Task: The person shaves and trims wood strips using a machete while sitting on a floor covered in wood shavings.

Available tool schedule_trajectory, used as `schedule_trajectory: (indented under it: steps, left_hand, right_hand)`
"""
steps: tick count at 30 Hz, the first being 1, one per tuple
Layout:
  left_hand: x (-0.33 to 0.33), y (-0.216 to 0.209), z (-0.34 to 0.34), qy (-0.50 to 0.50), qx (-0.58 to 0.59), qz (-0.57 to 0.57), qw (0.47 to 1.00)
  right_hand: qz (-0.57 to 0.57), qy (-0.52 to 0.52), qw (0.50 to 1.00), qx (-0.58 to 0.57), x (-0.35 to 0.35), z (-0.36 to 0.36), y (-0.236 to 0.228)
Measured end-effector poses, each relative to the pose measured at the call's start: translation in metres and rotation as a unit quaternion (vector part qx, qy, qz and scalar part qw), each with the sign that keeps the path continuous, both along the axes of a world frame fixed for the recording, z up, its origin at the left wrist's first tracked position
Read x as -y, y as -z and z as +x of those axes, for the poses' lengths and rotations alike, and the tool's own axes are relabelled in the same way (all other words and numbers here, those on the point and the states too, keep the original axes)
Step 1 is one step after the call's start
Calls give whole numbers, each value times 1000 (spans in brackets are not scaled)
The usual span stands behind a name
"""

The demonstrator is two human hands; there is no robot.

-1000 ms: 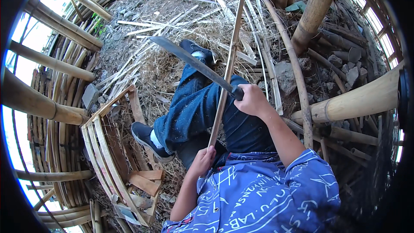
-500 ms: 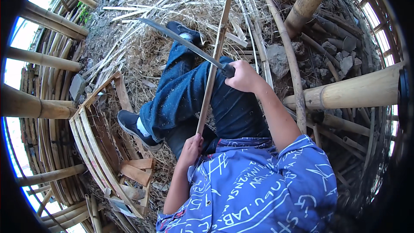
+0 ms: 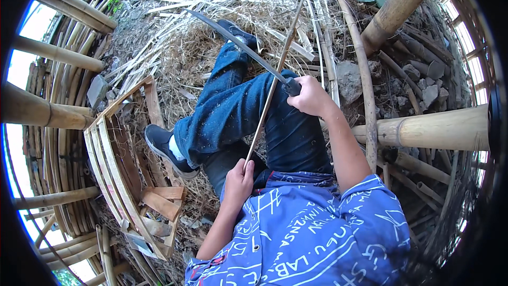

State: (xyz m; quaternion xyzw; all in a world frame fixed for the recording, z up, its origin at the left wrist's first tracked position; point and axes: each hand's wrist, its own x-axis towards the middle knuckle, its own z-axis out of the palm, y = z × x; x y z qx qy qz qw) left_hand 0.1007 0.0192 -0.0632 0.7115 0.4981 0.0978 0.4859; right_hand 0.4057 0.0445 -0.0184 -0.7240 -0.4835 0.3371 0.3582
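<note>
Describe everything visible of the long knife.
The long knife has a narrow, grey, metal-looking blade and a short dark handle, held in the grip of the right hand. Its tip points to the picture's upper left, and in this view it passes over one dark shoe. Near the handle, the blade crosses a thin wooden strip; whether they touch is unclear. The blade looks slightly curved, though the lens bends edges.

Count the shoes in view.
2. The near shoe is at left, by the wooden crate; the far shoe is farther forward, partly hidden behind the machete in the right hand. No others show.
</note>
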Motion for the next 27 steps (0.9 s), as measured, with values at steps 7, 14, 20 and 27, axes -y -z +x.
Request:
schedule_trajectory:
  steps: [7,14,20,27]
  left_hand:
    - [-17,-22,8,20,-19,-31,999]
    - [-23,-5,6,34,53,-89,994]
    - [-25,-12,8,2,112,-296,949]
    - [-28,-26,20,32,111,-244,963]
  right_hand:
    - [-1,3,1000,20,-1,0,4]
    - [26,-5,1000,16,1,-7,-6]
    - [13,3,995,100,2,-17,3]
    - [-2,-74,951,301,26,-58,1]
